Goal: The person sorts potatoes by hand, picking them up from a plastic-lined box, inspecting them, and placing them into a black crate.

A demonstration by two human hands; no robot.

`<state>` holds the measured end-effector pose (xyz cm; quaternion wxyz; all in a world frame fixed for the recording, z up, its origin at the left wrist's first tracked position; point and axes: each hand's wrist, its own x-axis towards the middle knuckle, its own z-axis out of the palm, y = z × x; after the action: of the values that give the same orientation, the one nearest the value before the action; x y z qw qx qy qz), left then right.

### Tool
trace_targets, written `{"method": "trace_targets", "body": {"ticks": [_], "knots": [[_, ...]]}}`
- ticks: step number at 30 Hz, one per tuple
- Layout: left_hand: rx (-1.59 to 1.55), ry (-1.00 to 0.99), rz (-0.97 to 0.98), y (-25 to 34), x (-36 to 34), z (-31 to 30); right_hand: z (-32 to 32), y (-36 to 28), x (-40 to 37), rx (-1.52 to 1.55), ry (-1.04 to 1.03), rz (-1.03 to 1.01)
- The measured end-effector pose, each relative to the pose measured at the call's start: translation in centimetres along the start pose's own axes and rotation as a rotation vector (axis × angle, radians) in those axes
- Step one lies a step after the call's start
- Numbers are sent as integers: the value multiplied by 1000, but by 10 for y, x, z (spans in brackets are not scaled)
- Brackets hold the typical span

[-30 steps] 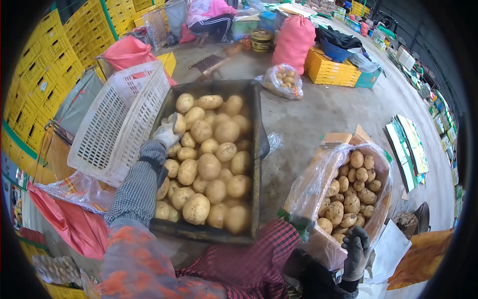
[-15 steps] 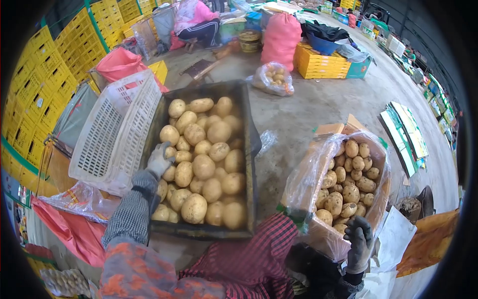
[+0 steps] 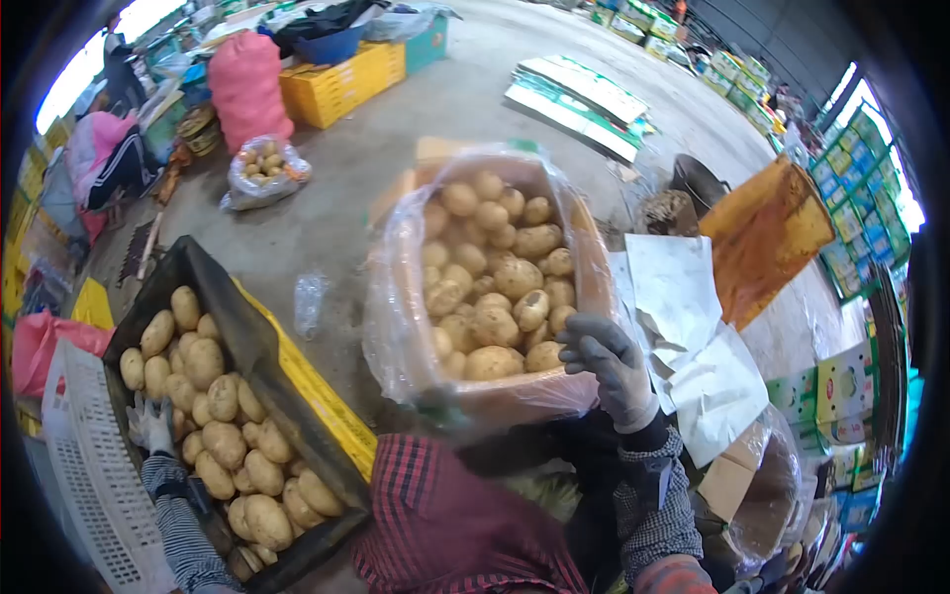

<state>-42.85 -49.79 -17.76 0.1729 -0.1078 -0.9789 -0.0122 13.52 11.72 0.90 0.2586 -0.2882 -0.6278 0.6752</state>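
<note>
Many potatoes [image 3: 226,445] fill a dark-lined yellow crate [image 3: 297,386] at the lower left. My left hand [image 3: 151,426], in a light grey glove, rests at that crate's left edge beside the potatoes, fingers apart. A cardboard box [image 3: 594,267] lined with clear plastic stands at the centre, holding more potatoes [image 3: 515,277], some with dark blemishes. Over its lower right corner is my right hand [image 3: 606,361], in a grey glove, its fingers partly curled next to the potatoes; no potato shows in it.
A white perforated crate [image 3: 94,475] borders the dark-lined one. White sheets [image 3: 683,317] and an orange-brown board [image 3: 767,238] lie right of the box. Farther off are a bag of potatoes [image 3: 265,173], a pink sack [image 3: 247,89], flattened cartons [image 3: 579,99] and a seated person [image 3: 114,163].
The view has swung right, so the cardboard box now sits centrally and the dark-lined crate lower left. My right hand has come over the box corner; my left stays by the crate's left side.
</note>
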Motion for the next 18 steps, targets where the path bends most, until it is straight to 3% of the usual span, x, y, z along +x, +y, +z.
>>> {"method": "trace_targets", "body": {"ticks": [2, 5, 9, 10, 11, 12, 14, 18], "knots": [[164, -77, 171, 52, -21, -70, -1, -6, -4, 4, 6, 34], [-69, -124, 165, 62, -29, -75, -3, -13, -11, 35, -36, 48], [49, 41, 187, 88, -27, -88, 3, -22, -21, 95, -133, 73], [-29, 135, 252, 65, -4, -66, 2, -13, -21, 87, -170, 51], [-110, 155, 139, 75, 6, -69, 2, -4, -23, 76, -187, 33], [-222, 233, 154, 104, 23, -68, 4, 3, -25, 16, -256, -20], [-465, 263, 352, 224, 38, -85, 2, 15, -24, -8, -368, -26], [-745, -113, 876, 483, 10, -81, -1, -22, -35, -78, -252, -173]]}}
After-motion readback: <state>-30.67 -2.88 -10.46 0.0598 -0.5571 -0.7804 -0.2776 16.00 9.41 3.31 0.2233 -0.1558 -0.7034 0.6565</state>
